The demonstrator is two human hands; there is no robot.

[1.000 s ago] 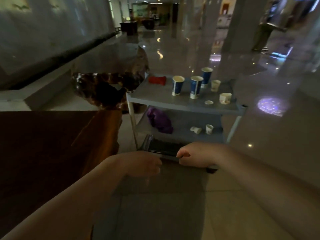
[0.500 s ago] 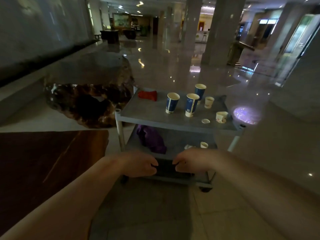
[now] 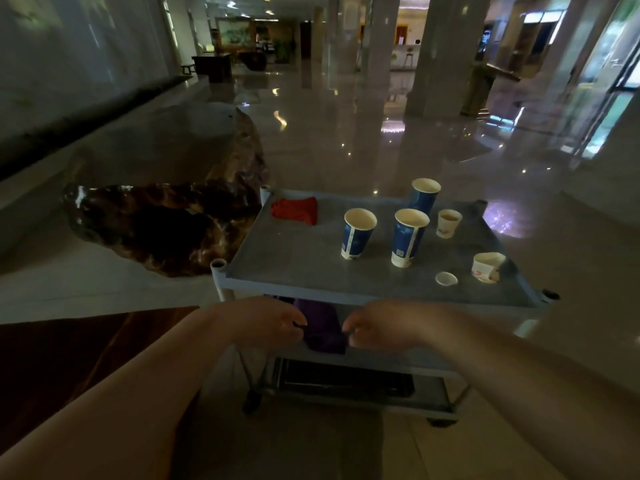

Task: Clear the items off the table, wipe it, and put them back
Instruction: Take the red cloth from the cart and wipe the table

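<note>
Left hand (image 3: 273, 327) and right hand (image 3: 377, 327), both loosely curled and empty, have risen to the cart's (image 3: 294, 271) middle shelf beside the purple cloth (image 3: 322, 327); wiping likely next.

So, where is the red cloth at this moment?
In the head view, the red cloth lies on the cart's top shelf, at its far left corner, left of the blue paper cups.
</note>
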